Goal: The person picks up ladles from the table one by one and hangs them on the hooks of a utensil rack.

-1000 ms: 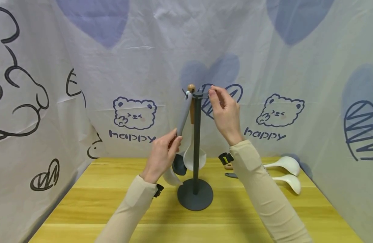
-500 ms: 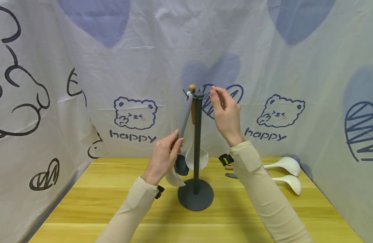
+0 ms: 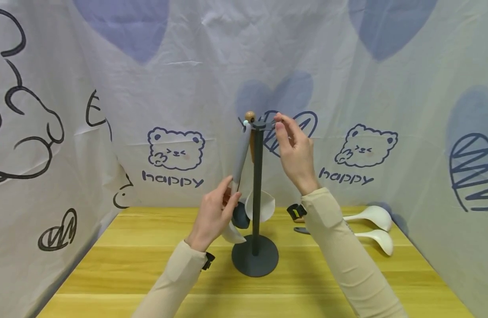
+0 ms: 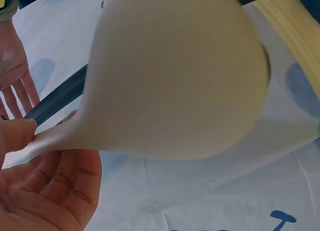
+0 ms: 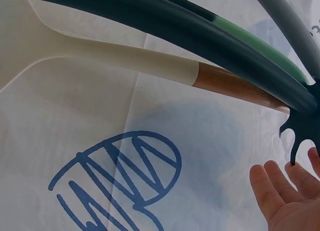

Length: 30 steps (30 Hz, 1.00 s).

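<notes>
My left hand [image 3: 212, 214] grips a grey-handled ladle [image 3: 242, 154] low on its handle. The handle's top is at a hook of the dark utensil stand [image 3: 257, 185], and the ladle leans slightly left of the post. Its pale rounded bowl [image 4: 175, 81] fills much of the left wrist view. My right hand [image 3: 297, 154] pinches a hook on the stand's right side with thumb and forefinger. In the right wrist view, fingertips touch the dark hooked top [image 5: 302, 126]. Behind the post hang a white utensil with a wooden handle [image 5: 235, 83] and a dark-headed utensil [image 3: 241, 215].
The stand's round base [image 3: 255, 263] rests on the yellow wooden table [image 3: 168, 282]. Two white ladles [image 3: 377, 216] lie at the right, their handles partly behind my right forearm. A printed white cloth [image 3: 180, 88] encloses the back and sides.
My left hand has slid a little lower on the ladle, whose bowl has swung right, nearer the post. The utensils behind have shifted slightly right too. My right hand stays at the hook.
</notes>
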{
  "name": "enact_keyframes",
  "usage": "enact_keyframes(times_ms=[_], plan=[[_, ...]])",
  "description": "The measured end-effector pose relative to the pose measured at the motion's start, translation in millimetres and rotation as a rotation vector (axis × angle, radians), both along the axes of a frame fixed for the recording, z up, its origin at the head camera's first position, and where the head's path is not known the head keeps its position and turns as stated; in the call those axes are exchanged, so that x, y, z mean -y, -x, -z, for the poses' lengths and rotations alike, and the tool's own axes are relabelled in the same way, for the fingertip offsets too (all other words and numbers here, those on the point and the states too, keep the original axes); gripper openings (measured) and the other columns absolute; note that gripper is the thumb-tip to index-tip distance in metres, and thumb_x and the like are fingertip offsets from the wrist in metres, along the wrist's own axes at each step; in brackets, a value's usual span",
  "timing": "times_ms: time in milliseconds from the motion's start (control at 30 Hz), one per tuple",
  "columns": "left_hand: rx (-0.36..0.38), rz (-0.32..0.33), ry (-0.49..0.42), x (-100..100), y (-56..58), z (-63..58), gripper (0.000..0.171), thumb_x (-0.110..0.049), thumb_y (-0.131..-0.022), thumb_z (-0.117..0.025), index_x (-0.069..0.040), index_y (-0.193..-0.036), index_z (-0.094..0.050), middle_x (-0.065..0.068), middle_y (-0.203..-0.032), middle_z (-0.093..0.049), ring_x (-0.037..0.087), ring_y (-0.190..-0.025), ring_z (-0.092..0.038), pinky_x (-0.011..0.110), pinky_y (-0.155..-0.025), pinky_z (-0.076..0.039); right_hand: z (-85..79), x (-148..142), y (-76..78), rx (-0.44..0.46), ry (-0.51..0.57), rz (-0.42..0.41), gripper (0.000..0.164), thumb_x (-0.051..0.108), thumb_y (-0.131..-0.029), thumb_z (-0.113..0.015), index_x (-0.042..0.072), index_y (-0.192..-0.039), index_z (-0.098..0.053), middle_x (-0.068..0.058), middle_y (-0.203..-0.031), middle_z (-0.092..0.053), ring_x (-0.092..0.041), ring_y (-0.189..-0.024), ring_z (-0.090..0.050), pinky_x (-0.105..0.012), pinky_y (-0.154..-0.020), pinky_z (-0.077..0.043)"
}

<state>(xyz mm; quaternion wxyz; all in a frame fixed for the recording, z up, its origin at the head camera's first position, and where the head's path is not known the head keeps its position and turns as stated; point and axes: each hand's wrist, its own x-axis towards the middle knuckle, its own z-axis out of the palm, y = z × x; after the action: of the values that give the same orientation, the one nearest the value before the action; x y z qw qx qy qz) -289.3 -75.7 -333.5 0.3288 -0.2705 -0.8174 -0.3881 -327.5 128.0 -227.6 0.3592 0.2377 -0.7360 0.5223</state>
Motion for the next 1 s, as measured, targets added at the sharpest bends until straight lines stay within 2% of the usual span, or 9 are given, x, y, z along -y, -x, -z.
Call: enact_keyframes(times_ms=[300,467,733,867,1000], plan=[[0.035,0.026,-0.019,3.0,-2.4,14.1,0.03,-0.011,-0.095,-0.065,-0.007,-0.124,-0.058,0.001,-0.077,-0.064,0.01,-0.067,-0.062,0.022,-0.062,-0.056,3.1,-2.4,-0.8,0.009,-0.04,-0.009,0.044,0.038,-0.104,-0.045,0.027,-0.147,-0.046,0.0,-0.15,-0.048,-0.017,-0.134,-0.051,-0.038,-0.11,-0.044],[0.061,0.038,-0.027,4.4,-2.8,20.3,0.031,-0.013,-0.095,-0.064,-0.009,-0.126,-0.058,0.0,-0.079,-0.064,0.01,-0.07,-0.062,0.022,-0.064,-0.057,7.8,-3.9,-1.1,0.023,-0.045,-0.007,0.047,0.041,-0.103,-0.045,0.031,-0.149,-0.04,0.002,-0.151,-0.047,-0.015,-0.133,-0.051,-0.037,-0.109,-0.045],[0.122,0.043,-0.09,9.1,-4.9,26.2,0.035,-0.023,-0.099,-0.06,-0.011,-0.131,-0.058,0.007,-0.106,-0.072,0.017,-0.091,-0.067,0.031,-0.071,-0.058,17.5,-6.6,-3.3,0.043,-0.017,0.016,0.049,0.041,-0.103,-0.047,0.022,-0.148,-0.045,-0.005,-0.145,-0.054,-0.021,-0.127,-0.056,-0.042,-0.106,-0.047],[0.12,0.033,-0.104,11.0,-5.6,26.8,0.034,-0.025,-0.1,-0.057,-0.009,-0.131,-0.059,0.009,-0.109,-0.072,0.02,-0.097,-0.068,0.032,-0.074,-0.058,23.9,-11.1,-0.6,0.052,-0.028,0.027,0.048,0.041,-0.102,-0.048,0.018,-0.145,-0.05,-0.003,-0.144,-0.055,-0.021,-0.127,-0.057,-0.04,-0.107,-0.046],[0.109,0.014,-0.128,14.4,-6.2,27.8,0.033,-0.023,-0.101,-0.057,-0.007,-0.129,-0.06,0.009,-0.109,-0.073,0.021,-0.098,-0.068,0.033,-0.075,-0.059,32.7,-15.6,1.8,0.06,-0.05,0.027,0.046,0.041,-0.102,-0.048,0.019,-0.142,-0.053,0.0,-0.144,-0.055,-0.021,-0.127,-0.057,-0.041,-0.107,-0.046]])
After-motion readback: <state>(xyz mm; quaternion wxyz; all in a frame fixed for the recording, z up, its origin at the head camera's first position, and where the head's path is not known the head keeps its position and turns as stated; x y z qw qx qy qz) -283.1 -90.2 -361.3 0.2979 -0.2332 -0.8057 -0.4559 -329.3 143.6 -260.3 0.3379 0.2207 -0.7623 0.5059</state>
